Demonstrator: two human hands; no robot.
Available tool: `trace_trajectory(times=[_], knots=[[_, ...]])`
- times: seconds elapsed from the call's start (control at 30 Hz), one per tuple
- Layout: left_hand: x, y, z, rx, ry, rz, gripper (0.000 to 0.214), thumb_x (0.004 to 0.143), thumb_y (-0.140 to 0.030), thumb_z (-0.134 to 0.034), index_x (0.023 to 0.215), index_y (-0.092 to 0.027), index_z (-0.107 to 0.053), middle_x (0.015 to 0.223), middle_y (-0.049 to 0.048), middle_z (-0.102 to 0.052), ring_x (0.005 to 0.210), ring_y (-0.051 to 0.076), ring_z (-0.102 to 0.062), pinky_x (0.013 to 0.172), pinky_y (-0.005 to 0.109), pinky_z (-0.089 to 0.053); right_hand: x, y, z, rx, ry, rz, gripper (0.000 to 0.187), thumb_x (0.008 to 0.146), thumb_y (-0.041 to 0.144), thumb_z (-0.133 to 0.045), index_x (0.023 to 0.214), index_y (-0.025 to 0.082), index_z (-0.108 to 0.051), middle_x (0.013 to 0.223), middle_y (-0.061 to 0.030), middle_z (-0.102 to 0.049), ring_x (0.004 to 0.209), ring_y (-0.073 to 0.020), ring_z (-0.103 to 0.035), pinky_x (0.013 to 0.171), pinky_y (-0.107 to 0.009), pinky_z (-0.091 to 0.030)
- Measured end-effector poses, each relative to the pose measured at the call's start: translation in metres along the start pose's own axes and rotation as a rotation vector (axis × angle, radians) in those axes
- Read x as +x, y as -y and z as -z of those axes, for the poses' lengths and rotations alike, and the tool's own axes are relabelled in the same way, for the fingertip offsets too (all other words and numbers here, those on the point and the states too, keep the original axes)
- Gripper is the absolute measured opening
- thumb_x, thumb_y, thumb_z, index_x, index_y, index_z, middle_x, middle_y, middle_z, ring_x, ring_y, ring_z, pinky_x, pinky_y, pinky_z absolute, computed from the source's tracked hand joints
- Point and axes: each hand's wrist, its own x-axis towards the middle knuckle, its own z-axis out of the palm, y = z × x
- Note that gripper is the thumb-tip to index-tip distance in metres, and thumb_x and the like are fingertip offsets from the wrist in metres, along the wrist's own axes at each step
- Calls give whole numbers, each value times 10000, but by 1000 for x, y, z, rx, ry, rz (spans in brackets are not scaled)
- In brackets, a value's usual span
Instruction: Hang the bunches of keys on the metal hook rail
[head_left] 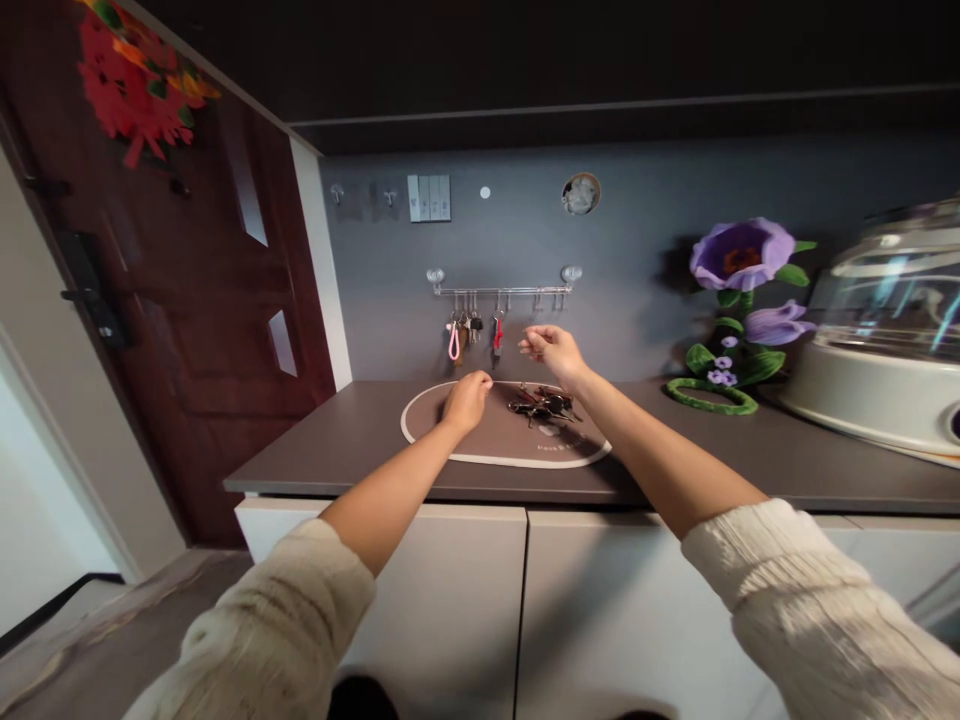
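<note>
My left hand (466,401) is closed low over the left part of an oval brown mat (427,420) with a white rim. Its fingers curl away from me, so anything in them is hidden. My right hand (553,352) is raised above the mat's back edge, fingers loosely bent and a little apart, with nothing visible in them. Left of its fingertips, a red key holder (498,332) hangs from a clear hook rail (502,291). Further left on the rail hang a pink loop strap (454,342) and a bunch of keys (474,325). A pile of keys (546,405) lies on the mat below my right hand.
Purple fabric flowers (742,260) with a green ring base stand on the counter (315,450) to the right. Beyond them is a white appliance (885,390) with a clear top. A dark red door (225,300) is at left, and a dark cabinet (600,60) overhangs the counter.
</note>
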Motion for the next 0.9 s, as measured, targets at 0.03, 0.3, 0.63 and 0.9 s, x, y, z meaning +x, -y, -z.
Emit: trace_trajectory(times=[0.03, 0.3, 0.63, 0.9], knots=[[0, 0, -1, 0, 9, -10, 185, 824, -188, -398, 834, -168, -581, 839, 58, -610, 817, 157, -531, 765, 270, -387, -5, -3, 2, -3, -4, -4, 109, 814, 199, -502, 891, 133, -544, 757, -45, -644, 603, -63, -569, 570, -172, -423], [8, -10, -2, 77, 205, -103, 191, 771, -165, -492, 920, -165, -612, 903, 65, -616, 860, 169, -540, 804, 277, -404, -38, -31, 13, -139, 38, -12, 135, 801, 200, -507, 910, 140, -560, 703, -22, -631, 568, -73, -543, 544, -181, -414], [29, -13, -14, 41, 435, -60, 179, 740, -162, -505, 842, -149, -651, 877, 52, -657, 809, 164, -561, 773, 263, -405, -43, -40, 21, -797, 170, 228, 153, 770, 142, -514, 855, 175, -636, 792, -42, -666, 730, -129, -586, 710, -221, -413], [22, 2, -24, -131, 430, -40, 155, 731, -229, -523, 724, -132, -644, 762, 25, -648, 703, 120, -537, 719, 239, -398, -40, -44, 20, -935, 188, 260, 186, 800, 183, -480, 893, 183, -642, 855, -53, -672, 774, -143, -589, 706, -217, -395]])
